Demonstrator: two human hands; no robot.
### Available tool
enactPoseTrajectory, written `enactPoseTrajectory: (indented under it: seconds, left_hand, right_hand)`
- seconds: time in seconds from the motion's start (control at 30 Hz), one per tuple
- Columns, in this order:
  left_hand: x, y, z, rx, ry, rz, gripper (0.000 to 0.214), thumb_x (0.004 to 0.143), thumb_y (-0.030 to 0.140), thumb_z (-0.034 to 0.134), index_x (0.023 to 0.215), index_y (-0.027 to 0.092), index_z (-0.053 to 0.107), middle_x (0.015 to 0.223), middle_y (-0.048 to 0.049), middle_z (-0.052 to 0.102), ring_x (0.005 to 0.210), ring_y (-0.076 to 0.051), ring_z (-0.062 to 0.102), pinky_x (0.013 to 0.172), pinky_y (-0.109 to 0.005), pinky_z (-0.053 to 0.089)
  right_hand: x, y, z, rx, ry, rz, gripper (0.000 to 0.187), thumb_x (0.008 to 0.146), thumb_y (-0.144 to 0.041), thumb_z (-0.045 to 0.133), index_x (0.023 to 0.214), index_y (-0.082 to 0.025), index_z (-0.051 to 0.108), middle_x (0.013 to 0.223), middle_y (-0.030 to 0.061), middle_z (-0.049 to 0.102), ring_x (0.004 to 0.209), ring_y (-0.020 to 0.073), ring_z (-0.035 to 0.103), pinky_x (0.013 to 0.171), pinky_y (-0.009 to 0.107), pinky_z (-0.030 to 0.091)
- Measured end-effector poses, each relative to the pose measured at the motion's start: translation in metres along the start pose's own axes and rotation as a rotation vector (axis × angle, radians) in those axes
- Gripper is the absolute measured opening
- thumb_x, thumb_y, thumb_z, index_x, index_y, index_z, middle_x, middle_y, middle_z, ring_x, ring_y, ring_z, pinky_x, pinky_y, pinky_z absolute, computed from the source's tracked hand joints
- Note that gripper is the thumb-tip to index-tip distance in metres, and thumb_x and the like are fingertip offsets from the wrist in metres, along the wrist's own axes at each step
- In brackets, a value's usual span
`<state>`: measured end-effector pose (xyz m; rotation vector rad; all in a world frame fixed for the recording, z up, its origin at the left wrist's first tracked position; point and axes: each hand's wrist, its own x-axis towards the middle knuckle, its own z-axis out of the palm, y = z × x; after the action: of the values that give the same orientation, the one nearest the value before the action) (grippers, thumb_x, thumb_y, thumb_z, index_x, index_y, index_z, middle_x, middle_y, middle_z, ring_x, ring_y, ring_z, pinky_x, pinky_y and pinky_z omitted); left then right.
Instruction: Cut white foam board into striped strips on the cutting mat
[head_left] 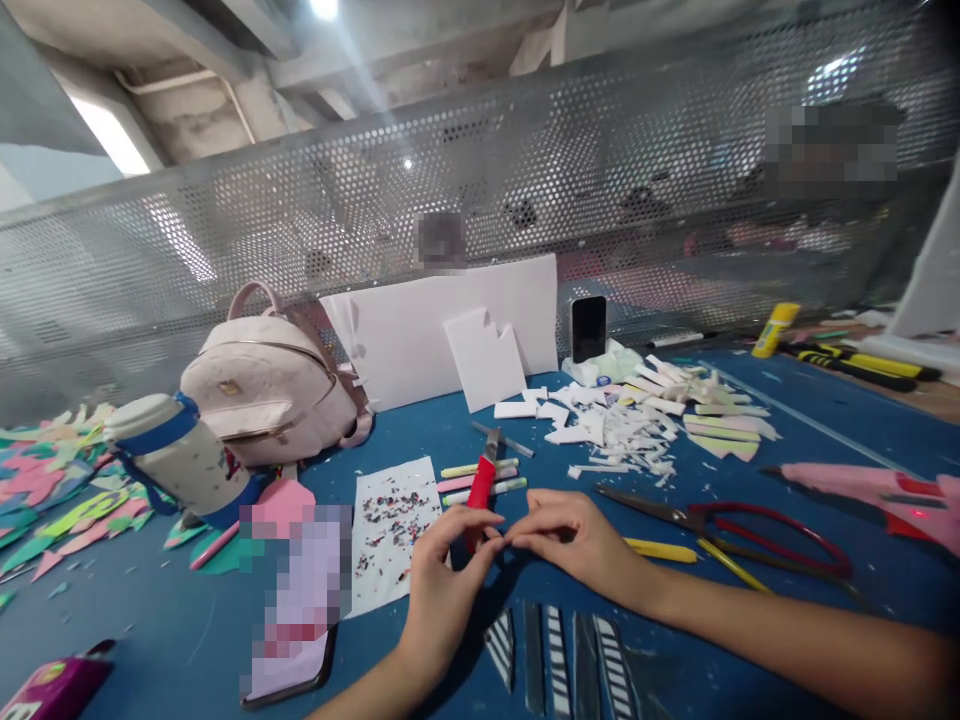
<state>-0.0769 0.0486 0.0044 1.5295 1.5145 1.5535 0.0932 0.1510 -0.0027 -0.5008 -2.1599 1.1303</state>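
My left hand (pixel 448 575) and my right hand (pixel 574 538) meet fingertip to fingertip above the blue table. Each hand is closed in a pinch, and whatever lies between the fingers is too small to make out. A red utility knife (pixel 481 487) lies just behind my left fingers, its blade end pointing away. Below the hands are several dark strips (pixel 533 655), some with white stripes (pixel 557 660). A white sheet (pixel 367 595) with tiny coloured bits is left of my left hand. Several markers (pixel 502 497) lie partly under the knife.
Scissors with red handles (pixel 780 540), a yellow stick (pixel 664 550) and a pink glue gun (pixel 862 478) lie right. White scraps (pixel 637 430) are piled behind. A phone (pixel 300 610), bottle (pixel 180 450), backpack (pixel 270 390) and coloured scraps (pixel 67 480) are left; a glue stick (pixel 775 330) stands far right.
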Motion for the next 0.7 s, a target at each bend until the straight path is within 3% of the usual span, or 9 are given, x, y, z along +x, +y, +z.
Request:
enactPoseTrajectory:
  seconds: [0.2, 0.43, 0.7]
  left_hand:
    - [0.0002, -0.0012, -0.0020, -0.025, -0.011, 0.009, 0.009, 0.082, 0.016, 0.070, 0.076, 0.022, 0.074, 0.078, -0.0027, 0.069, 0.075, -0.017, 0.064, 0.069, -0.025, 0.049]
    - [-0.0001, -0.0026, -0.0018, -0.018, -0.048, 0.028, 0.010, 0.083, 0.017, 0.071, 0.075, 0.021, 0.074, 0.077, -0.0039, 0.071, 0.076, -0.018, 0.065, 0.071, -0.027, 0.050]
    - [-0.0004, -0.0005, -0.0001, -0.022, -0.074, 0.032, 0.009, 0.081, 0.016, 0.071, 0.074, 0.021, 0.074, 0.075, -0.0036, 0.070, 0.073, -0.017, 0.065, 0.069, -0.026, 0.049]
  right_hand:
    - [-0.0028, 0.0007, -0.0022, -0.050, -0.033, 0.057, 0.019, 0.092, -0.031, 0.065, 0.085, -0.021, 0.079, 0.065, -0.0021, 0.043, 0.060, 0.0120, 0.045, 0.054, 0.025, 0.029]
    - [-0.0019, 0.0003, -0.0051, -0.004, -0.028, 0.021, 0.014, 0.089, -0.034, 0.070, 0.093, -0.023, 0.078, 0.067, -0.0027, 0.043, 0.062, 0.0120, 0.046, 0.056, 0.024, 0.031]
    - [-0.0045, -0.0013, -0.0030, -0.013, 0.014, 0.006, 0.007, 0.086, -0.027, 0.072, 0.084, -0.023, 0.077, 0.071, -0.0013, 0.045, 0.067, 0.0138, 0.047, 0.057, 0.025, 0.031]
